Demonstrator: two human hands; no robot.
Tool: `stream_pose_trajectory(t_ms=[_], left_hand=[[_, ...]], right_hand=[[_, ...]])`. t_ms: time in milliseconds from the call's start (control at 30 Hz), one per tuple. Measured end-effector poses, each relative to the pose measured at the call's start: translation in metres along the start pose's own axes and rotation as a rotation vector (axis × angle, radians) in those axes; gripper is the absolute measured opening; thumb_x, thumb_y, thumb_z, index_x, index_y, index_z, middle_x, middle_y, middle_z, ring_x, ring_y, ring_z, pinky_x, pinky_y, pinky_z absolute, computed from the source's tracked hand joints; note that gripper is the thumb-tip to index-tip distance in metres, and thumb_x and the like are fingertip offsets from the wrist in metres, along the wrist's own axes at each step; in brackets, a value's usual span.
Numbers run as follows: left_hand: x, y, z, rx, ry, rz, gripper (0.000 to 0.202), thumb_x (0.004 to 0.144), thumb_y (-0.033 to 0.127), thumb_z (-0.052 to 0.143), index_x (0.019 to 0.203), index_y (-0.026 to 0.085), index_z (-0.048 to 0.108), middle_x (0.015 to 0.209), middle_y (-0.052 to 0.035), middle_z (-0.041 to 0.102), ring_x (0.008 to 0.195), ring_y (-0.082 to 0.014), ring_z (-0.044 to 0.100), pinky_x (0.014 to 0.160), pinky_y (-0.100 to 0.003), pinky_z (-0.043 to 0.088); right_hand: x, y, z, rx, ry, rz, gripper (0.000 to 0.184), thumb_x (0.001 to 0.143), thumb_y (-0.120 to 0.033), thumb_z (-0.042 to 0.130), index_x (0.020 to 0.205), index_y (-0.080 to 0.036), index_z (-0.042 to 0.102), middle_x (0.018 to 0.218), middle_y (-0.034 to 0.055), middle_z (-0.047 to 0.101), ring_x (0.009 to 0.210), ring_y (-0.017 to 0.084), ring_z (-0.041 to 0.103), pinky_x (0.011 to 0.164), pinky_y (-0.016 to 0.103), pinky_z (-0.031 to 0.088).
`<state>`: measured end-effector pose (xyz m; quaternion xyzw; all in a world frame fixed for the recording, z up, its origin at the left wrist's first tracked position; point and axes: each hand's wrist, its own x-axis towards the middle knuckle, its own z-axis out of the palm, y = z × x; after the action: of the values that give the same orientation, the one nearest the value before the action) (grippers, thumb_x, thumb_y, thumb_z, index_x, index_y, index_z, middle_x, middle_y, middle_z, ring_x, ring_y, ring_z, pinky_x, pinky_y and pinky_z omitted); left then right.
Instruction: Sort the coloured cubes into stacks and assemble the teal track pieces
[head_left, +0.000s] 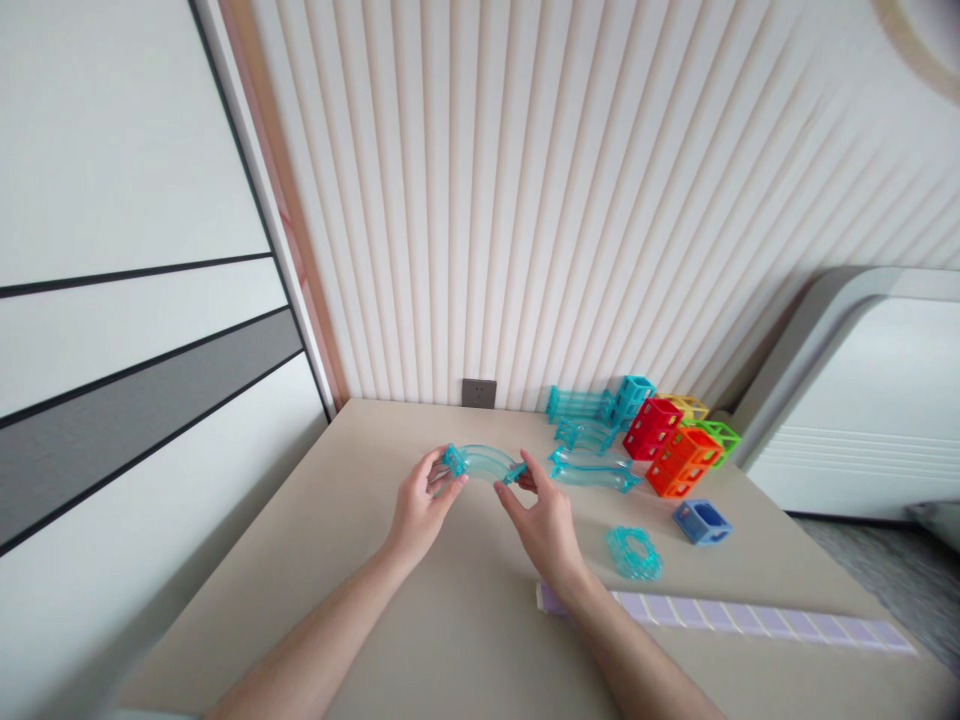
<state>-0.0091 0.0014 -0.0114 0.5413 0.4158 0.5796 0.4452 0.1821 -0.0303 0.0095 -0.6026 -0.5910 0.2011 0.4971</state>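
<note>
Between my two hands is a curved, clear teal track piece (487,460), held above the tabletop. My left hand (421,500) is closed on its left end, thumb below and fingers behind the teal connector. At the other end my right hand (541,510) pinches the smaller connector between thumb and fingers. Straight teal track pieces (592,472) lie just right of my right hand. Beyond them are another curved teal piece (583,434) and a railed teal piece (581,404).
Stacked cube frames stand at the right: red (652,428), orange (682,460), teal (632,400), yellow (688,408) and green (720,440). Nearer lie a blue cube frame (702,522), a teal ring piece (634,553) and a lilac strip (735,615). A ribbed wall (450,200) borders the table (360,620).
</note>
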Motion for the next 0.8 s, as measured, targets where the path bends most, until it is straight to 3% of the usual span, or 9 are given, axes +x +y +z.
stream_pose_trajectory(t_ms=[133, 400, 800], left_hand=[[0.0001, 0.0017, -0.0014, 0.064, -0.003, 0.034, 0.051, 0.08, 0.043, 0.076, 0.121, 0.019, 0.06, 0.123, -0.0129, 0.071, 0.113, -0.0279, 0.07, 0.103, -0.047, 0.054], [-0.0018, 0.008, -0.0027, 0.116, -0.015, 0.093, 0.05, 0.08, 0.041, 0.076, 0.122, 0.021, 0.058, 0.131, -0.0134, 0.068, 0.114, -0.0281, 0.069, 0.104, -0.045, 0.054], [0.0001, -0.001, -0.0044, 0.127, -0.017, 0.095, 0.053, 0.08, 0.045, 0.075, 0.123, 0.019, 0.059, 0.132, -0.0141, 0.067, 0.116, -0.0288, 0.069, 0.103, -0.044, 0.055]], right_hand=[[0.001, 0.0024, 0.0003, 0.009, 0.037, 0.003, 0.075, 0.082, -0.054, 0.069, 0.142, -0.012, 0.054, 0.108, 0.0157, 0.075, 0.101, 0.033, 0.071, 0.089, 0.045, 0.055], [0.0016, 0.0004, -0.0011, 0.029, 0.044, -0.017, 0.064, 0.083, -0.05, 0.069, 0.136, -0.015, 0.06, 0.118, 0.0151, 0.074, 0.109, 0.033, 0.069, 0.095, 0.045, 0.053], [0.003, 0.0017, -0.0012, 0.052, 0.086, -0.124, 0.055, 0.084, -0.051, 0.07, 0.128, -0.017, 0.065, 0.115, 0.0145, 0.071, 0.097, 0.029, 0.069, 0.09, 0.045, 0.056]])
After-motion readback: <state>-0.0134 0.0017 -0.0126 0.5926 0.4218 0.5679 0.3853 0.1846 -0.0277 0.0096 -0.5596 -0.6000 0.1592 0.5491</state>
